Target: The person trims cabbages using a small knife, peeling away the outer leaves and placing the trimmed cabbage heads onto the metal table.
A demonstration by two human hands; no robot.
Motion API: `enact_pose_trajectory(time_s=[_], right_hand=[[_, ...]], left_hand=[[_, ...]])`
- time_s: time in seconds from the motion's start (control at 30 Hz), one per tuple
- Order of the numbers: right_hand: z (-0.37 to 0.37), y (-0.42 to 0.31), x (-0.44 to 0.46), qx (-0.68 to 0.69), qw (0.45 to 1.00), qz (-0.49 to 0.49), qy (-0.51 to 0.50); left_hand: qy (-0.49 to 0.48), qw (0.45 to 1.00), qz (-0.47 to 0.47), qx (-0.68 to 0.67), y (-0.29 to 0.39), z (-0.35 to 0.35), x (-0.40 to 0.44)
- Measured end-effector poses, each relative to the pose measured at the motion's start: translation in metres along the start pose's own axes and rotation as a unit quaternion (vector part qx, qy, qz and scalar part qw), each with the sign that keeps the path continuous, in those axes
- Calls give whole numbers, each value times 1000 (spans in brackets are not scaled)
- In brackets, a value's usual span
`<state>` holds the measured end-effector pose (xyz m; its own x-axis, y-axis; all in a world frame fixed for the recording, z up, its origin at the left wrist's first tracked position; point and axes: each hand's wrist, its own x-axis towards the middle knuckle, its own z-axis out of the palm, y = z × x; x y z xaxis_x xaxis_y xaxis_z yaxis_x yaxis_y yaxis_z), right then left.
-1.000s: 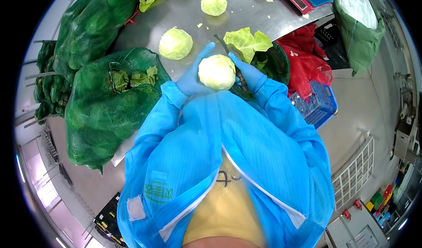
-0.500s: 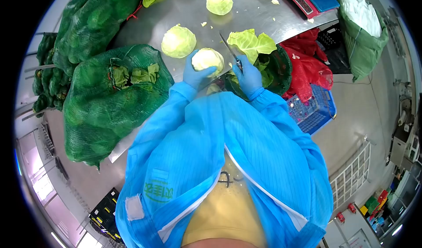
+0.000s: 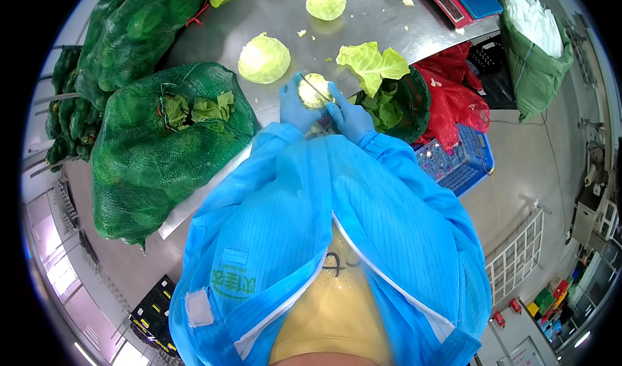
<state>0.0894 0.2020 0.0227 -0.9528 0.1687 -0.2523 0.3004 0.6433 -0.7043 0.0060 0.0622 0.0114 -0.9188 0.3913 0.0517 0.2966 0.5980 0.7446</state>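
Note:
Wrapped around a pale cabbage [image 3: 311,99], my left hand [image 3: 297,108] in a blue glove holds it near the table's front edge. My gloved right hand [image 3: 352,116] is closed on a knife [image 3: 315,88], whose thin blade lies across the cabbage. Whether the blade has cut in, I cannot tell. Beyond my left hand sits a second cabbage [image 3: 264,59], and a third cabbage [image 3: 325,3] rests farther back. Loose cabbage leaves [image 3: 370,66] lie past my right hand, at the rim of a dark green basket [image 3: 421,100] with more leaves inside.
Full green mesh sacks [image 3: 168,165] crowd the left side of the metal table [image 3: 214,35]. A red and blue scale [image 3: 457,0] stands at the back right. On the right are a red mesh bag [image 3: 453,103], a blue crate [image 3: 470,165] and a green sack [image 3: 541,68].
The knife has swung from beside the cabbage to across it. My right hand has come left against the cabbage, which now shows a different, paler side.

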Motion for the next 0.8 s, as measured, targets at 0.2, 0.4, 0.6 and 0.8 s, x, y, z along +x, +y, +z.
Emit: enact_pose_trajectory(time_s=[0.2, 0.4, 0.6, 0.8], right_hand=[[7, 6, 1, 27, 1000, 10, -1], [-2, -8, 1, -16, 999, 41, 3], [5, 3, 7, -21, 998, 48, 34], [0, 4, 10, -9, 998, 62, 28]], left_hand=[[-21, 999, -37, -17, 1, 0, -3], [-14, 999, -33, -23, 0, 7, -4], [-31, 999, -26, 29, 11, 7, -1], [-39, 994, -34, 99, 15, 9, 0]])
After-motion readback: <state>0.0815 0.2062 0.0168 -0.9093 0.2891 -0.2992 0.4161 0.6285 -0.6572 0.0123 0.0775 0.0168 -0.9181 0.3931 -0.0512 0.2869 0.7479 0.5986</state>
